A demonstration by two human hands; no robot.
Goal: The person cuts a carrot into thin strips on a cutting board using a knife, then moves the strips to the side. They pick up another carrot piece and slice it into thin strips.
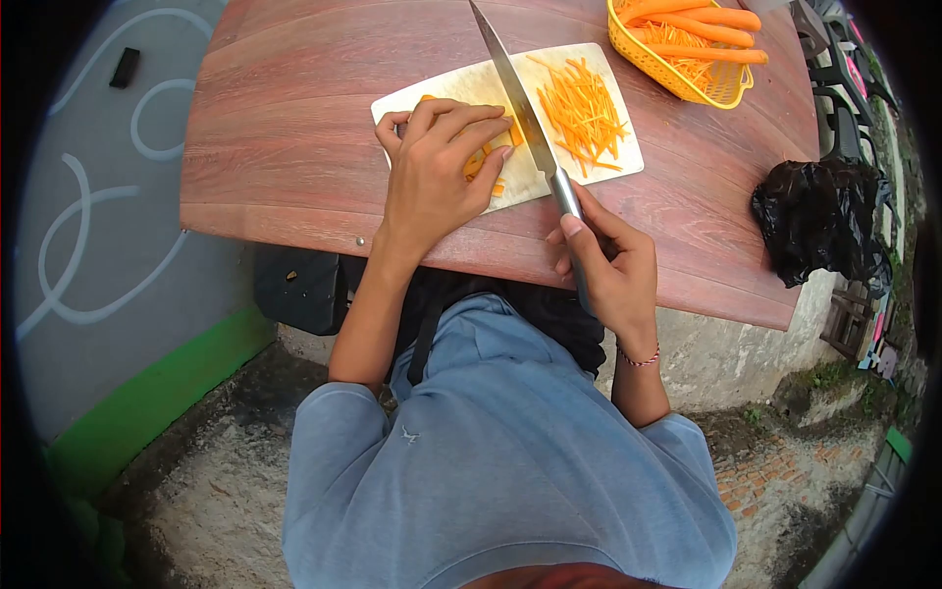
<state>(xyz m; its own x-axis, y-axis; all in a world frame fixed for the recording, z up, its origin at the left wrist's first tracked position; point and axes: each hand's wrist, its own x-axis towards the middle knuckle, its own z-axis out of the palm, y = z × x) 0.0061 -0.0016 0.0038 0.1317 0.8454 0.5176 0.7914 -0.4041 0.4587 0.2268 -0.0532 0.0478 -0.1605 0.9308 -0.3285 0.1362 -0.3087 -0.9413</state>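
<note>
Silver and long, the knife (530,118) sits in the right hand (613,265), with the thumb and fingers wrapped around its handle. A red and white bracelet (640,360) goes around that wrist. The left hand (437,162) bends over some orange carrot pieces (474,167) on the left part of the board, and its fingers are a little apart. I can't tell how tightly it grips them, because the hand hides most of them. The blade points to the far side, and its tip goes past the far edge of the white cutting board (471,83). I can't tell if the blade touches the board. Just right of the blade, thin carrot strips (584,113) lie in a messy pile on the board. The board lies on a reddish wooden table (294,128), by its near edge. At the far right is a yellow basket (677,83), with big whole carrots (706,29) on top of more thin strips. A black plastic bag (819,216) is at the table's right edge. On the left is a gray wall (98,226) with pale curly lines and a green stripe (157,402) down low.
</note>
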